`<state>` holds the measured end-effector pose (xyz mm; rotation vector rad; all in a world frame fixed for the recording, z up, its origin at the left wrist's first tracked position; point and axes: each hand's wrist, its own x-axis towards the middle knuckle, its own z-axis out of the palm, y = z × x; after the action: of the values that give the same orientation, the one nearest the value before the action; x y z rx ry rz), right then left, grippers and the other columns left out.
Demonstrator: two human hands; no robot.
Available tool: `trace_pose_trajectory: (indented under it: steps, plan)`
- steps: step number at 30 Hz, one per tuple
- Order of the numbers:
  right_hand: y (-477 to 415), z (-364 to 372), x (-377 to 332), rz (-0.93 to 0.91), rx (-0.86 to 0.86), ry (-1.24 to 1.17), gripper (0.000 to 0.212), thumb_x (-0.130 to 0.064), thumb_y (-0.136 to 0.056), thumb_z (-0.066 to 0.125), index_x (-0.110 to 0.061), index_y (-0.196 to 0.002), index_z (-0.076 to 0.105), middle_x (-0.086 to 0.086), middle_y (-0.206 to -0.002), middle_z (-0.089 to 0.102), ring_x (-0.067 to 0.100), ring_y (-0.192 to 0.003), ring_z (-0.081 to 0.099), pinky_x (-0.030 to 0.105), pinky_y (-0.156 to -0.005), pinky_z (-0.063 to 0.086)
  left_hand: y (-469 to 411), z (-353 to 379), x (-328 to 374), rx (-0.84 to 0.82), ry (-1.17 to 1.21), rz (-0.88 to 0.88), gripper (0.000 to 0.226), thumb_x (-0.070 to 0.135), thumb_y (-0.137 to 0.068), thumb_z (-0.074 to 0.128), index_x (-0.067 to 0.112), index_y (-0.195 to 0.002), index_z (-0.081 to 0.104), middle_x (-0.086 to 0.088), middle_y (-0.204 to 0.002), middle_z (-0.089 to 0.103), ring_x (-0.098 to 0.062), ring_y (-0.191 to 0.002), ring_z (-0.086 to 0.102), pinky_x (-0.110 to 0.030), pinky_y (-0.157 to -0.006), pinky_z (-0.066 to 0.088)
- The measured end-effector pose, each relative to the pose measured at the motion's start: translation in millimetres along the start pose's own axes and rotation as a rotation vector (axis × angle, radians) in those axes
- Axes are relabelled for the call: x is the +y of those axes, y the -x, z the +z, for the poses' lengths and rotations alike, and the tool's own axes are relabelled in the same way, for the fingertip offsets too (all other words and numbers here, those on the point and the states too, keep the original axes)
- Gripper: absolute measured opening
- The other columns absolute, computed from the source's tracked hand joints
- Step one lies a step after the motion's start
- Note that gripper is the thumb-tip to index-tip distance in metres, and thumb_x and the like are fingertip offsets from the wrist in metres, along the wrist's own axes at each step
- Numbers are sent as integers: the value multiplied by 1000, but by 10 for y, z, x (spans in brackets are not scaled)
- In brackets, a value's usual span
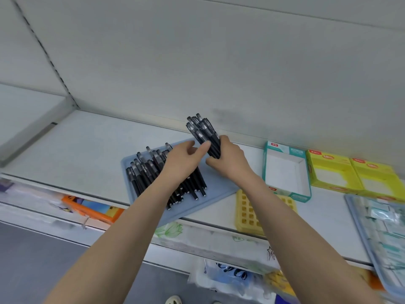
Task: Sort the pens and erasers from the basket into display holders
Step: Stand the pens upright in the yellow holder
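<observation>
Several black pens [144,174] lie in a heap on a flat blue tray [210,194] on the white shelf. My right hand [230,161] grips a bundle of black pens [203,132], raised above the tray's far edge with the caps pointing up and away. My left hand [184,161] hovers over the heap, and its thumb and fingertips touch the side of that bundle. A yellow grid holder [247,213] lies near the shelf's front edge, partly under my right forearm. A blue tray of wrapped erasers [379,233] sits at the far right.
An empty teal and white display box [285,172] stands right of the pen tray. Two yellow display boxes [350,172] stand beyond it. The shelf's back wall rises just behind the pens. Packaged goods hang on the lower shelf front [92,209].
</observation>
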<state>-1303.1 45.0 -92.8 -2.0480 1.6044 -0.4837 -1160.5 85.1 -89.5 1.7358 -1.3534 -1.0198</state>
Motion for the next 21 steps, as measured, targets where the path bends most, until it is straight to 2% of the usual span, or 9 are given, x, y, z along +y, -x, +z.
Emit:
trace_pose_trajectory:
  steps: [2,4,5,7,9,12,15,18,21]
  plan:
    - [32,-37,-13,-79,20,-45,40,-23,-81,63,-13,-115,45,-2,-89,58,21,-76,55,23,-54,36,-91,120,107,-112,389,-53,54,49,-91,60,9,-127,59,-8,-119,67,-22,-117,60,-26,-91,45]
    - [49,-51,-1,-155,6,-71,42,-21,-81,63,-14,-120,46,-3,-94,59,20,-83,58,23,-58,39,-151,237,196,-80,758,-74,33,25,-90,68,4,-116,63,-11,-107,71,-23,-107,66,-29,-87,51]
    - [48,-56,29,-197,8,-60,43,-24,-82,65,-14,-120,48,-1,-97,59,21,-88,58,26,-63,43,-185,277,225,-24,814,-65,27,16,-88,70,3,-111,65,-10,-103,72,-21,-102,68,-31,-85,52]
    - [26,-85,127,-268,46,37,50,-39,-83,68,-18,-125,50,1,-105,59,22,-97,53,33,-79,45,-223,336,268,41,771,-10,19,11,-85,71,5,-103,67,-7,-95,73,-17,-93,70,-31,-81,53]
    - [37,-187,202,-282,42,34,58,-45,-83,70,-23,-133,49,1,-111,54,17,-101,47,30,-85,41,-246,363,298,46,694,68,18,13,-85,71,7,-101,68,-4,-93,73,-15,-90,70,-28,-77,54]
    - [125,-371,274,-271,-45,-310,58,-22,-86,71,-23,-140,49,1,-115,54,9,-102,56,21,-86,47,-262,363,328,81,545,176,32,26,-80,74,13,-108,67,4,-97,74,-11,-92,70,-30,-81,56]
    - [202,-441,350,-190,-32,-588,51,4,-91,57,-12,-139,53,3,-122,66,12,-110,64,22,-97,49,-259,419,267,76,367,250,34,25,-78,76,16,-109,64,9,-92,73,-5,-90,69,-28,-83,56]
    - [233,-388,424,-90,37,-653,38,8,-92,50,-7,-123,66,7,-114,71,16,-106,67,27,-94,54,-229,517,113,-33,264,206,38,25,-79,78,23,-113,60,18,-93,69,7,-89,64,-18,-80,50]
    - [226,-354,508,-8,79,-706,27,1,-95,52,-9,-115,67,8,-108,72,14,-96,69,26,-84,56,-221,563,60,-82,186,210,41,23,-83,74,24,-120,56,19,-99,66,11,-90,60,-12,-76,45]
